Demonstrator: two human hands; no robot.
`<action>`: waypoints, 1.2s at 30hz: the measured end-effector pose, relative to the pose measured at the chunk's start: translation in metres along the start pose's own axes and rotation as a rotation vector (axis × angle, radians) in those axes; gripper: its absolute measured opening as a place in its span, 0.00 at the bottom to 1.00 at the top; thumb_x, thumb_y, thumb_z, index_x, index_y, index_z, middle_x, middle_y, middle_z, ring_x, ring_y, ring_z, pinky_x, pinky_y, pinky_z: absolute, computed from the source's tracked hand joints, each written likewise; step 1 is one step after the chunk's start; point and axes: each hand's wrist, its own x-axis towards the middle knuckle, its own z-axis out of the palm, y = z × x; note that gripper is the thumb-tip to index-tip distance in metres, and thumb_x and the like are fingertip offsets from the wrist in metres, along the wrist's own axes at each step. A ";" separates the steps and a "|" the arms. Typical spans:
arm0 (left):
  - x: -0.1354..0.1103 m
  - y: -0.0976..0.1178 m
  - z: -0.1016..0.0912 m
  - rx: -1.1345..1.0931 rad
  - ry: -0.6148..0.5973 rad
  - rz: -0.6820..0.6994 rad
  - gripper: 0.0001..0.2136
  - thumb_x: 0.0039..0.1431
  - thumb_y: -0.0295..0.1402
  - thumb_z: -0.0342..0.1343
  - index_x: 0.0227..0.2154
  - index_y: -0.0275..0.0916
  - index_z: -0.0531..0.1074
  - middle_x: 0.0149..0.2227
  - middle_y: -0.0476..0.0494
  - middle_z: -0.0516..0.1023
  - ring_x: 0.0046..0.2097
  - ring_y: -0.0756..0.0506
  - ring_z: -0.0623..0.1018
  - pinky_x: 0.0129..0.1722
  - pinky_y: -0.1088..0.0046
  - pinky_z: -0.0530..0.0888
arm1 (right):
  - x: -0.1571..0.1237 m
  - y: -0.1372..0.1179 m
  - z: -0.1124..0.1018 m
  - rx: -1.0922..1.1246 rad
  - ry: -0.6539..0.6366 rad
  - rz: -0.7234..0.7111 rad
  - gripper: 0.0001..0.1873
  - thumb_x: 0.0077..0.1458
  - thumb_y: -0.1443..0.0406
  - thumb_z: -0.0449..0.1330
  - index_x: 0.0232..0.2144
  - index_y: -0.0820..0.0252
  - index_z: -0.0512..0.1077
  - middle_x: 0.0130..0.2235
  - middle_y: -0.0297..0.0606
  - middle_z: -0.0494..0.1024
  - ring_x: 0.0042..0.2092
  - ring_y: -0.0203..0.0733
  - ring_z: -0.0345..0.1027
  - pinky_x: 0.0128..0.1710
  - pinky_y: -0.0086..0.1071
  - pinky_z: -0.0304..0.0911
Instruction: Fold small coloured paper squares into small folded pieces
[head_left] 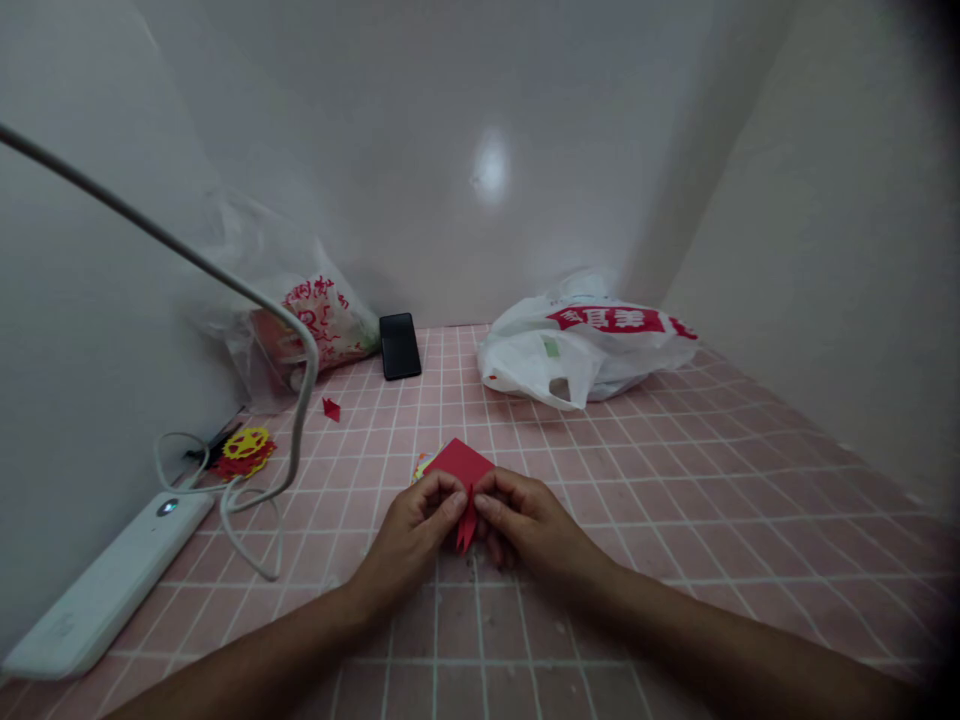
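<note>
Between my two hands is a small piece of folded red paper, its narrow points hanging toward me. My left hand pinches its left side between thumb and fingers. From the right, my right hand pinches it the same way, the fingertips of both hands nearly meeting. Just beyond the fingertips lies a flat red paper square; whether it joins the folded piece is hidden. A patterned, light-coloured edge shows under its left side.
Farther left sits a small red folded paper, near yellow and red cut-outs. A white power bank and its looping cable occupy the left side. At the back are a black phone and two plastic bags.
</note>
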 end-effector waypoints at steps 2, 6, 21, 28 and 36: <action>0.001 -0.001 0.000 -0.008 -0.001 -0.005 0.12 0.60 0.41 0.55 0.30 0.37 0.67 0.26 0.53 0.67 0.28 0.52 0.66 0.30 0.76 0.63 | 0.000 0.000 0.000 0.010 -0.004 0.012 0.12 0.57 0.56 0.57 0.32 0.59 0.65 0.20 0.29 0.71 0.17 0.29 0.58 0.17 0.24 0.52; 0.001 -0.003 0.000 -0.023 0.002 -0.020 0.12 0.59 0.42 0.57 0.30 0.37 0.66 0.26 0.53 0.67 0.28 0.52 0.66 0.29 0.76 0.63 | 0.000 0.000 0.000 0.028 -0.005 0.018 0.12 0.55 0.57 0.59 0.31 0.59 0.65 0.19 0.27 0.69 0.17 0.29 0.58 0.17 0.24 0.51; 0.003 -0.003 0.000 -0.023 -0.008 -0.061 0.11 0.57 0.40 0.58 0.32 0.37 0.67 0.25 0.53 0.70 0.26 0.52 0.70 0.27 0.76 0.66 | -0.002 -0.006 0.002 0.001 0.030 0.023 0.05 0.54 0.63 0.57 0.29 0.59 0.66 0.21 0.27 0.69 0.18 0.29 0.59 0.17 0.24 0.52; 0.003 -0.002 0.000 -0.007 0.001 -0.084 0.11 0.55 0.40 0.59 0.30 0.37 0.68 0.24 0.52 0.70 0.26 0.51 0.70 0.27 0.75 0.66 | -0.004 -0.006 0.003 -0.015 0.060 0.036 0.06 0.54 0.64 0.58 0.28 0.59 0.65 0.20 0.27 0.68 0.18 0.29 0.58 0.17 0.24 0.51; 0.003 0.002 0.001 -0.003 -0.002 -0.090 0.13 0.56 0.42 0.57 0.30 0.36 0.68 0.24 0.51 0.71 0.26 0.50 0.70 0.28 0.74 0.66 | -0.003 -0.005 0.002 -0.027 0.059 0.057 0.05 0.53 0.64 0.57 0.27 0.58 0.64 0.19 0.27 0.69 0.17 0.30 0.59 0.17 0.24 0.52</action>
